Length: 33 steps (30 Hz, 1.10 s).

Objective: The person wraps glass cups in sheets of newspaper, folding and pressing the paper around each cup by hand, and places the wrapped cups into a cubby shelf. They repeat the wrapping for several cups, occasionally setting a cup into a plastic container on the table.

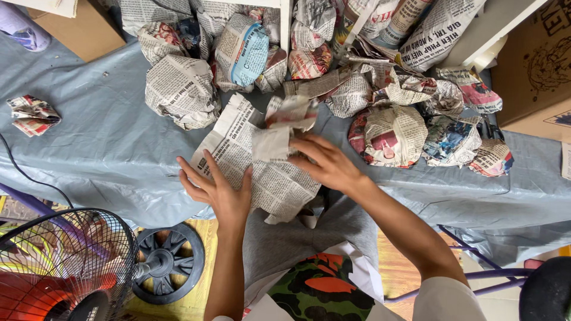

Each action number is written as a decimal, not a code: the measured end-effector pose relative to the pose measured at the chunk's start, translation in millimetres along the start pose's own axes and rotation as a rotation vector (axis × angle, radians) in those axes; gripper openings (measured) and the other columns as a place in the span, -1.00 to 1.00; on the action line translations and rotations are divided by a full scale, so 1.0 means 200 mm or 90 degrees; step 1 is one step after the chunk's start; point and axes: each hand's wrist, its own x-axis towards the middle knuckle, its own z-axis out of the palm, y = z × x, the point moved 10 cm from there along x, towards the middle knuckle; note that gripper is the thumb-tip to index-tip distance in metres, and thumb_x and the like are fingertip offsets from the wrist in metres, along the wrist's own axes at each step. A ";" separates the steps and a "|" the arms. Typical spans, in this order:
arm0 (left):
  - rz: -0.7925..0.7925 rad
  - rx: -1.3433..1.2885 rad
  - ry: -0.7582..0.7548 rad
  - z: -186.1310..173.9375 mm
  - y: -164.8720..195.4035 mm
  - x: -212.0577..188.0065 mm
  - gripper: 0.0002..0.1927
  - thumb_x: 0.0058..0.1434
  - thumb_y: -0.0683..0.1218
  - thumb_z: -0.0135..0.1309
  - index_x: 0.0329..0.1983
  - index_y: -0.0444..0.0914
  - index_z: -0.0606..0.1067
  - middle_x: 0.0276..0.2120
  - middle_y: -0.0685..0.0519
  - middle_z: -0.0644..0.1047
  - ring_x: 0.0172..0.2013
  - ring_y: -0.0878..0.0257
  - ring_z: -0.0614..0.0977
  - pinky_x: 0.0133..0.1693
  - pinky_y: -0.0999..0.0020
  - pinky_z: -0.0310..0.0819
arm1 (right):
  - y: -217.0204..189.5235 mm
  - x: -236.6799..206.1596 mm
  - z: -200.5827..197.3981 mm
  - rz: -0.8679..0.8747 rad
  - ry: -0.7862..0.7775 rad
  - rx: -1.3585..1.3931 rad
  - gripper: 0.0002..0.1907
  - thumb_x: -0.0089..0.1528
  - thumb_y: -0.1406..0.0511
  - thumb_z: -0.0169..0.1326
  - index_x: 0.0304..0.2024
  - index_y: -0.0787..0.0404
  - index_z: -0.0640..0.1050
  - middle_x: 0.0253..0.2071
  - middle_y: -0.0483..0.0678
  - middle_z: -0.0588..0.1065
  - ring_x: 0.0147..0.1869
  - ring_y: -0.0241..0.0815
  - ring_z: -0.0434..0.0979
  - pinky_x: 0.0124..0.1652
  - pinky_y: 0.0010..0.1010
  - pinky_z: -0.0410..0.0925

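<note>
Item in hand: newspaper sheet [270, 172], lying half over the near edge of the surface [107, 142], which is draped in grey plastic, with something bundled at the sheet's upper middle.

Left hand [217, 190]: I am pressing it flat and open on the sheet's left part, fingers spread, gripping nothing.

Right hand [327, 163]: I am curling its fingers onto the folded flap [279, 139] at the bundle; whether it is pinching the paper or only pushing it, I cannot tell.

Doing the step well, as I judge it: I am keeping the left palm down as an anchor so the sheet is not sliding while the right is drawing the flap over tightly.

Edges: the sheet's lower corner is hanging past the surface's near edge over my lap; weight belongs on the part that is supported.

Open room: a bare stretch of plastic is lying to the left, towards a small crumpled wad [33, 116]. Behind and to the right, wrapped newspaper bundles [389, 134] are crowding close, so sweeping rightward is risky. A fan [65, 267] is standing below left, near my left elbow.
</note>
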 end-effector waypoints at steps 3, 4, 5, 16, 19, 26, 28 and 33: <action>0.066 0.025 0.017 -0.01 0.07 0.01 -0.06 0.11 0.00 0.43 0.49 -0.35 0.24 0.49 -0.40 -0.28 0.42 -0.47 -0.16 0.35 -0.41 -0.20 | -0.02 -0.07 0.10 0.054 -0.041 0.081 -0.74 0.12 0.40 0.25 -0.12 0.17 0.59 0.17 0.03 0.38 0.19 0.01 0.51 0.06 -0.26 0.53; 0.086 0.024 0.016 -0.01 0.09 0.02 -0.09 0.14 -0.03 0.40 0.50 -0.32 0.25 0.50 -0.39 -0.25 0.44 -0.45 -0.15 0.37 -0.39 -0.21 | -0.01 -0.08 0.13 0.078 -0.043 0.117 -0.76 0.15 0.37 0.26 -0.14 0.18 0.54 0.15 0.05 0.37 0.17 0.01 0.50 0.06 -0.23 0.52; 0.075 0.000 -0.039 0.04 0.08 0.03 -0.14 0.19 -0.06 0.36 0.51 -0.28 0.26 0.46 -0.34 -0.12 0.40 -0.36 -0.03 0.35 -0.29 -0.08 | -0.01 -0.10 0.15 0.104 -0.045 0.153 -0.76 0.18 0.34 0.27 -0.15 0.18 0.49 0.13 0.07 0.36 0.15 0.01 0.50 0.05 -0.20 0.51; -0.031 -0.408 -0.277 0.29 0.11 0.08 -0.17 0.14 -0.25 0.24 0.47 -0.36 0.17 -0.03 -0.10 0.50 -0.08 0.18 0.57 -0.05 0.29 0.52 | 0.21 -0.34 0.25 0.392 0.162 0.565 -0.47 0.24 0.59 0.23 0.04 0.19 0.20 0.15 0.08 0.23 0.31 -0.16 0.39 0.22 -0.38 0.53; -0.083 -0.485 -0.323 0.33 0.09 0.08 -0.19 0.14 -0.28 0.26 0.47 -0.23 0.26 -0.15 -0.09 0.51 -0.13 0.16 0.57 -0.01 0.28 0.51 | 0.16 -0.37 0.18 0.333 0.209 0.537 -0.44 0.21 0.62 0.19 0.08 0.18 0.20 0.20 0.12 0.23 0.36 -0.12 0.41 0.20 -0.35 0.53; 0.124 -0.492 -0.340 0.25 0.14 0.09 -0.27 0.02 -0.45 0.00 0.30 -0.17 0.47 0.17 -0.11 0.52 0.13 0.13 0.54 0.14 0.26 0.43 | 0.06 -0.41 0.10 0.200 0.154 0.466 -0.26 0.01 0.57 0.37 0.13 0.15 0.29 0.01 0.06 0.39 0.18 0.03 0.53 0.15 -0.23 0.48; 0.165 -0.499 -0.345 0.27 0.15 0.09 -0.36 0.10 -0.47 -0.05 0.23 -0.22 0.57 0.21 -0.13 0.55 0.28 0.09 0.51 0.24 0.22 0.39 | 0.05 -0.42 0.11 0.202 0.107 0.439 -0.42 0.10 0.66 0.18 0.10 0.17 0.38 -0.01 0.00 0.50 0.23 0.02 0.58 0.23 -0.21 0.50; -0.061 -0.523 -0.392 0.46 0.06 0.06 -0.61 0.28 -0.33 0.11 0.18 -0.26 0.55 -0.12 0.00 0.63 -0.16 0.28 0.63 -0.06 0.39 0.52 | -0.03 -0.39 0.13 0.101 0.016 0.302 -0.65 0.05 0.63 0.18 -0.15 0.24 0.59 -0.12 -0.01 0.59 0.16 -0.02 0.56 0.17 -0.25 0.46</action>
